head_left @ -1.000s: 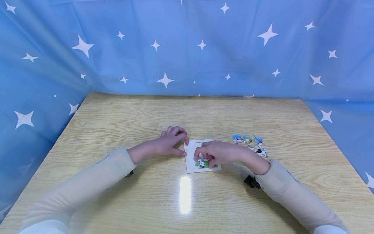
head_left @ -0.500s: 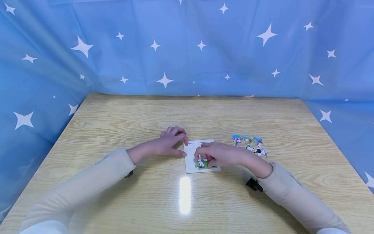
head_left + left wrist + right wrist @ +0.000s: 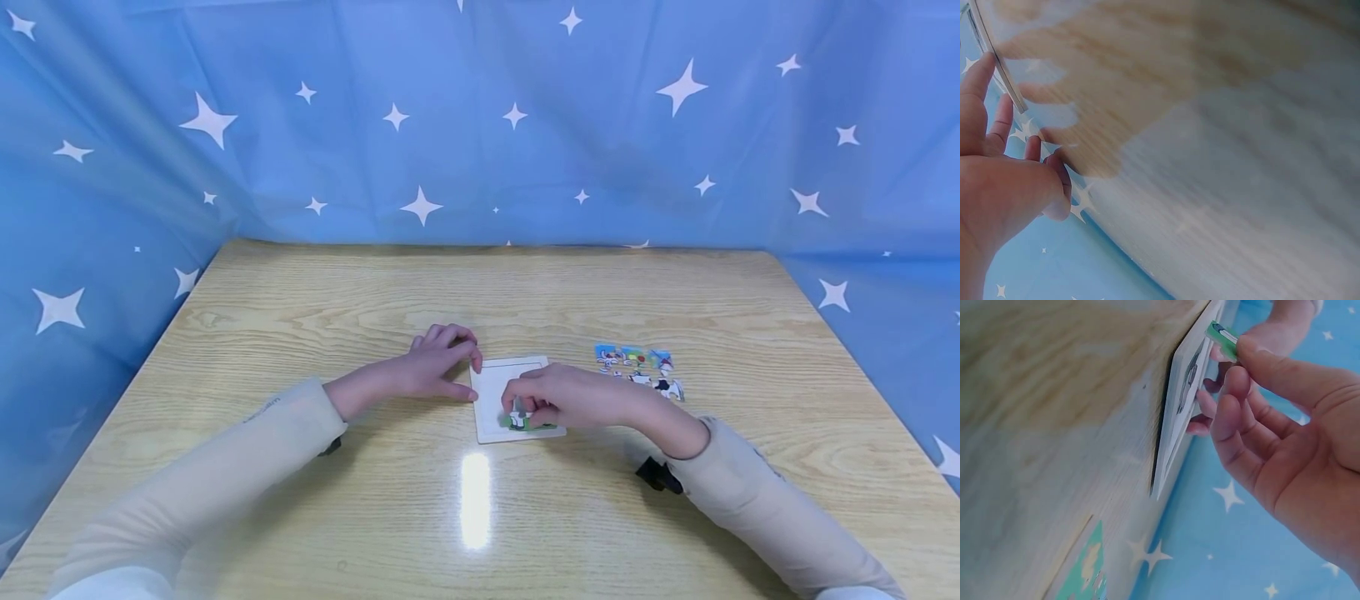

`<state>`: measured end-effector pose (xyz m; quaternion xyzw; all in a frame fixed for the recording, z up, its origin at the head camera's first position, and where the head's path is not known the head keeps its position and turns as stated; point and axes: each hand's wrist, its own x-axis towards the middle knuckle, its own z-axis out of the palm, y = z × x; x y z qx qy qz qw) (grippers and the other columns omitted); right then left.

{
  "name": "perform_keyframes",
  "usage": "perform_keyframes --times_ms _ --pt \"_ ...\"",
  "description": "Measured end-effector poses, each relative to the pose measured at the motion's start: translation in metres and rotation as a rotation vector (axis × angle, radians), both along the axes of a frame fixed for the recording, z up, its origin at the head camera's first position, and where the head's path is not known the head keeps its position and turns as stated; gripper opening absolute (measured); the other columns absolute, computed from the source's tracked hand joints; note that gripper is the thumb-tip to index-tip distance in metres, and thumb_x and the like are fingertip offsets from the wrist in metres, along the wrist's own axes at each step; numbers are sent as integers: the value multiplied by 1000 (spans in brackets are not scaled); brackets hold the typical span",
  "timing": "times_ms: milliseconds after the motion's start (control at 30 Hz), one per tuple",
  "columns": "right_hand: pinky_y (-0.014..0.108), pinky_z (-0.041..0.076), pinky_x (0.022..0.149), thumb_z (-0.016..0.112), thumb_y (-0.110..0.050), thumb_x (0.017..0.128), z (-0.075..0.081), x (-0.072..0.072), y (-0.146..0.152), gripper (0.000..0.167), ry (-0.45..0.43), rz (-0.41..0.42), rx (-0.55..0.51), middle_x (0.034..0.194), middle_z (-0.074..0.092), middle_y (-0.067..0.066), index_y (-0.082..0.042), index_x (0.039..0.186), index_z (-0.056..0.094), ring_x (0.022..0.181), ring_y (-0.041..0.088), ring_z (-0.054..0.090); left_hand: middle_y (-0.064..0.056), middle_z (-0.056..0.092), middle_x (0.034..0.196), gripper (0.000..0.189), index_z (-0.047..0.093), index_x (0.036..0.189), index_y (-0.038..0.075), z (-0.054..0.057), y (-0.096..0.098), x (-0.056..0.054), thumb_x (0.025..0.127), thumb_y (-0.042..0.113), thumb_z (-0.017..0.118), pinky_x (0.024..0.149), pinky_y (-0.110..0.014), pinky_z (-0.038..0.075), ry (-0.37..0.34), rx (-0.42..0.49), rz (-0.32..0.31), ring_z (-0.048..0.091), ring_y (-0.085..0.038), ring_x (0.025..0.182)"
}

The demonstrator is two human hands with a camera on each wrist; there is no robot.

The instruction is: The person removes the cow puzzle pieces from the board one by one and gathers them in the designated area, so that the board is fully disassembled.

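Note:
A white puzzle tray [image 3: 491, 379] lies flat on the table. My right hand [image 3: 566, 398] is over its right part, pinching a green and white puzzle piece [image 3: 1222, 340] between thumb and fingers. In the right wrist view the piece is tilted, close over the tray's surface. On the tray's left side, my left hand [image 3: 435, 362] reaches in with thumb and index fingertip right at the edge; its fingers are relaxed and spread. The left wrist view shows this hand [image 3: 1010, 175] with a fingertip at the tray's rim [image 3: 1000, 65]. The right hand hides part of the tray.
Several loose puzzle pieces [image 3: 637, 375] with coloured pictures lie on the wooden table [image 3: 360, 292] to the right of the tray, just beyond the right forearm. A blue cloth [image 3: 480, 150] with white stars hangs behind the table and at its sides.
The right hand has shifted slightly right, and the green piece in its fingers now looks more tilted. The right sleeve has moved a little rightward. The left hand keeps its place at the tray's edge.

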<state>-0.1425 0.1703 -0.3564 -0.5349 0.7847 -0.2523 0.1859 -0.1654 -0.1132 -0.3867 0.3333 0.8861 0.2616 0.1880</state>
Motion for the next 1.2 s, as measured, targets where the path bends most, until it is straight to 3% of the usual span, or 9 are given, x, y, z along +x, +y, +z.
perform_keyframes --times_ms 333,633,1000,1200 --pt "28 46 73 70 4 105 4 -1 9 22 -22 -73 26 90 54 -12 -13 118 68 80 2 49 -20 39 161 29 60 121 18 1 0 0 104 32 80 112 -62 29 1 5 -6 29 -45 148" --pt "28 49 72 71 5 105 12 1 16 22 -32 -85 3 90 56 -12 -12 119 68 81 3 52 -20 39 161 29 59 121 18 -1 0 1 104 31 79 112 -63 28 3 6 -6 28 -46 148" --pt "28 48 71 68 5 106 0 -5 11 21 -72 -89 14 87 58 -11 -13 118 67 77 2 51 -20 39 160 30 60 121 18 -2 -1 0 104 32 80 111 -61 29 6 7 -6 29 -45 147" --pt "28 47 71 68 5 106 1 -5 10 21 -89 -101 20 88 58 -11 -13 118 67 78 3 51 -19 38 162 30 60 122 18 -2 0 0 104 31 80 113 -63 27 -9 6 3 28 -45 149"
